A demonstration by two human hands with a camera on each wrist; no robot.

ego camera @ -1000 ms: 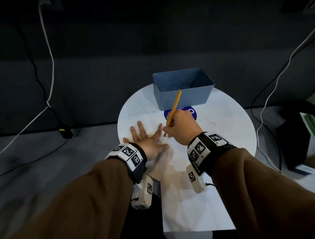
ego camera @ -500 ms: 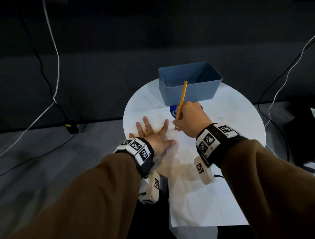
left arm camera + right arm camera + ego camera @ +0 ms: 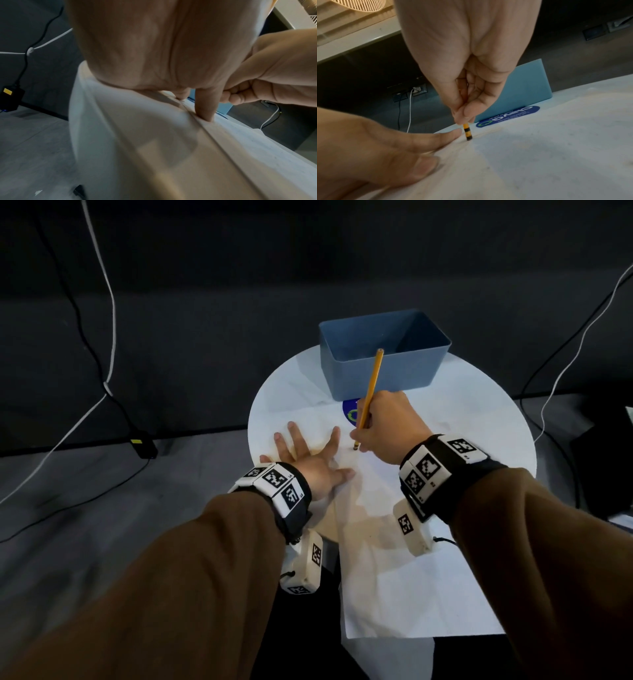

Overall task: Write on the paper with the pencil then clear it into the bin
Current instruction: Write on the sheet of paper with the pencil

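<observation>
Fingers (image 3: 363, 429) pinching one pencil (image 3: 371, 387); left hand (image 3: 310, 460) flat on one paper (image 3: 411, 587), one bin (image 3: 383, 378) behind

both arms wear loose brown sleeves (image 3: 178, 570). each wrist carries a black band (image 3: 298, 508) ringed with white blocks printed with black square markers (image 3: 428, 467), and a white camera pod (image 3: 409, 525) with its own marker hangs beneath, trailing a thin black cable.

The right hand (image 3: 383, 426) hides the pencil's (image 3: 371, 392) middle; paper (image 3: 411, 594) marks are unreadable.
</observation>
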